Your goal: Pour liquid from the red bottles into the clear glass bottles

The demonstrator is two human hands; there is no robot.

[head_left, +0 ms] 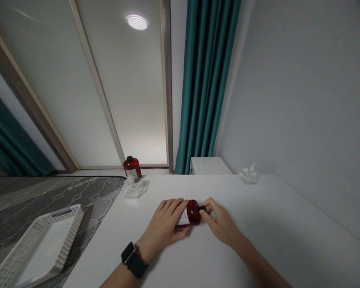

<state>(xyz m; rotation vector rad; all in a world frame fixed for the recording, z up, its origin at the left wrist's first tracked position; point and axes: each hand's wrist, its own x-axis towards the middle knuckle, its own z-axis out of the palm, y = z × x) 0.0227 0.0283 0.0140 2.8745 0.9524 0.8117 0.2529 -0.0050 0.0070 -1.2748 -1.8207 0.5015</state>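
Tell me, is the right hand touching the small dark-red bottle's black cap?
Touching: the head view shows right hand fingertips pinching the black cap with no gap.

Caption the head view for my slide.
Left hand steadies a red bottle while right hand grips its cap.

Dim room, ceiling lamp [137, 22] glare, edge distortion.

red bottle [193, 213], black cap, lying sideways
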